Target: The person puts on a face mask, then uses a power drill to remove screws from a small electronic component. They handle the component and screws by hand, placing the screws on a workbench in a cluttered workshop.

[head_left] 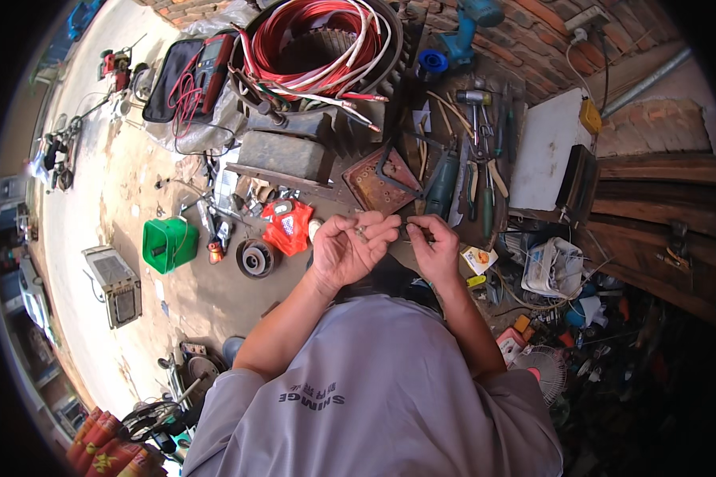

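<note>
Left hand with small metallic bits

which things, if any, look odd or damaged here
The reddish square plate beyond the left hand looks blotchy and scuffed, perhaps rusted. Farther off, the coiled red and white cable has ends sticking out untidily.

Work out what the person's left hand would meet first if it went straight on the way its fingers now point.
Most likely the right hand: the left hand points toward it, though depth in this single view is unclear.
</note>
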A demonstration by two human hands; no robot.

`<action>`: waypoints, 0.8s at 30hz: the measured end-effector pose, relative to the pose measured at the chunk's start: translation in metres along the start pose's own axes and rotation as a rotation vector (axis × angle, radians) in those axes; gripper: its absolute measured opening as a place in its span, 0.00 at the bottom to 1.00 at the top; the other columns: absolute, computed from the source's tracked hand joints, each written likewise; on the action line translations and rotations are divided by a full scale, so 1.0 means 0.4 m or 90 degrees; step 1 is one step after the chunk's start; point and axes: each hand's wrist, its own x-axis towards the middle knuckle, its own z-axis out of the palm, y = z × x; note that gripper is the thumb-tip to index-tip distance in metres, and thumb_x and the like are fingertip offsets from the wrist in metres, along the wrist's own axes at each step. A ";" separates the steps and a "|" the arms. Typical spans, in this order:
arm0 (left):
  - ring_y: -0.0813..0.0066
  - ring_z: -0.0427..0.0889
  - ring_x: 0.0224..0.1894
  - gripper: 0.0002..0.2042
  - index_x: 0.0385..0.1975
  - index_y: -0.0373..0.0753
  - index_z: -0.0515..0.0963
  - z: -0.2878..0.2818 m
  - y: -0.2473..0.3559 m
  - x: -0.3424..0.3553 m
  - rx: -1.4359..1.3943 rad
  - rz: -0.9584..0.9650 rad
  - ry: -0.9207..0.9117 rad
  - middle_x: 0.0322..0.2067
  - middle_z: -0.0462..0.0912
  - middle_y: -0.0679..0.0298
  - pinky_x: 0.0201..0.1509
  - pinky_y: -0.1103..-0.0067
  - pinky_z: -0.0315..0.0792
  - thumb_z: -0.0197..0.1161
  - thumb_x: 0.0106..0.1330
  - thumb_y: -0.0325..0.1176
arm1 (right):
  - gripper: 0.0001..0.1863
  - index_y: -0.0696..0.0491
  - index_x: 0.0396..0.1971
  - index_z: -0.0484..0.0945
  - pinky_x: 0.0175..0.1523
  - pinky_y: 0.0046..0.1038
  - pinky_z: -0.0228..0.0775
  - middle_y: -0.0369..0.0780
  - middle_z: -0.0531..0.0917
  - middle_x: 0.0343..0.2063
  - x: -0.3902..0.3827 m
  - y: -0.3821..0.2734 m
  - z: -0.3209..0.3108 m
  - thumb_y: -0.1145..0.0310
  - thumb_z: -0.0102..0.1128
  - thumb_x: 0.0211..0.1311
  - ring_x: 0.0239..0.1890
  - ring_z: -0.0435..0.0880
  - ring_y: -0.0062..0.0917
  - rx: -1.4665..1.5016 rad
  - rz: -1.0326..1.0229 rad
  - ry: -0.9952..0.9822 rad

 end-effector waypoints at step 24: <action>0.56 0.59 0.70 0.31 0.68 0.26 0.50 0.022 -0.013 0.028 0.023 0.068 0.025 0.67 0.59 0.48 0.73 0.68 0.53 0.43 0.62 0.27 | 0.09 0.53 0.32 0.81 0.37 0.33 0.70 0.38 0.79 0.29 0.020 -0.193 0.029 0.76 0.67 0.48 0.32 0.78 0.34 -0.162 -0.253 -0.014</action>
